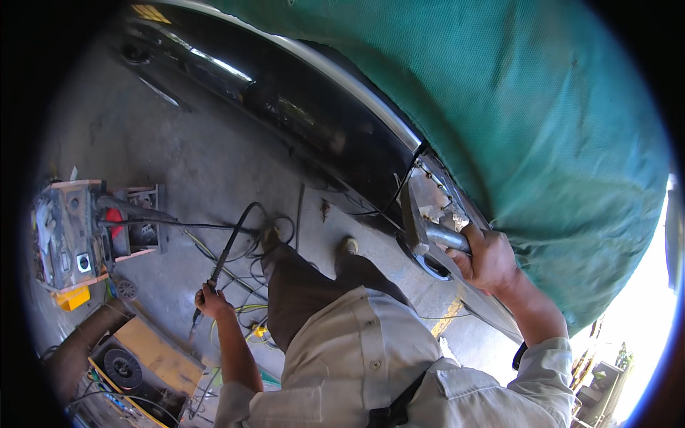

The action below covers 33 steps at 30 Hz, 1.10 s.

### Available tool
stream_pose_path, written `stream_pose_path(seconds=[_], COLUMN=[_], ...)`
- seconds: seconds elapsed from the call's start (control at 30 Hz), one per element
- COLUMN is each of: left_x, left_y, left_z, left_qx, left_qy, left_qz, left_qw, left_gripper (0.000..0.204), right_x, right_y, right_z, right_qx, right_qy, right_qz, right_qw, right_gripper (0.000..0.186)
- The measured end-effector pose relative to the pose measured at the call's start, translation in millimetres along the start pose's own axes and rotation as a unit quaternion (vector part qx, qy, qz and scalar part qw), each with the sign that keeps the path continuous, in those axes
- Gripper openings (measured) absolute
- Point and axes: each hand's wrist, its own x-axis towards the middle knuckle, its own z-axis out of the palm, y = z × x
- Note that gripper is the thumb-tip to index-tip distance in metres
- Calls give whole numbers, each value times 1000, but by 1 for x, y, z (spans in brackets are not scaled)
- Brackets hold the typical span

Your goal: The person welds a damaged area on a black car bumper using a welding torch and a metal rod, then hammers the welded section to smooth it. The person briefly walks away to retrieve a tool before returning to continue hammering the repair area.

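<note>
My right hand (492,260) grips the thick metal handle (448,237) of a hammer. The long dark hammer head (412,221) is up against or just over the bare metal edge panel (437,196) of a black car; I cannot tell whether they touch. Rough spots show along that panel's seam. Down at my left side, my left hand (214,302) is closed around a welding torch (197,314). Its nozzle points toward the floor, and its black cable (232,242) arcs up and away from the hand.
A green cover (556,128) drapes over the car beside its black door (285,100). At left stands a grey welding machine (68,242) near an open case with a wire spool (123,367). Several hoses (246,292) tangle on the concrete around my feet.
</note>
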Motion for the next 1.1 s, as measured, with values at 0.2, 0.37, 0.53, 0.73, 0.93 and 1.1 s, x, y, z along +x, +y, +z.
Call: stream_pose_path(seconds=[0.2, 0.37, 0.53, 0.73, 0.93, 1.1], left_x=[5, 9, 8, 7, 34, 77], left_y=[-4, -7, -5, -1, 10, 34], left_z=[-1, -4, -3, 3, 26, 64], left_qx=[30, 33, 35, 2, 13, 58], left_qy=[-20, -20, -19, 10, -9, -62], left_qz=[2, 3, 0, 18, 47, 53], left_qw=[999, 999, 999, 1000, 999, 995], left_gripper=[26, 27, 28, 28, 26, 28], right_x=[-2, 0, 6, -29, -61, -75], right_y=[-4, -9, -8, -24, -73, -122], right_z=[-4, -9, -6, -4, 27, 61], right_qx=[-2, 7, -41, 49, 250, 414], right_qy=[-22, -4, -22, -18, -60, -59], right_qz=[25, -14, 31, 31, 169, 285], right_qw=[999, 1000, 998, 998, 952, 862], right_gripper=[47, 46, 48, 46, 50, 43])
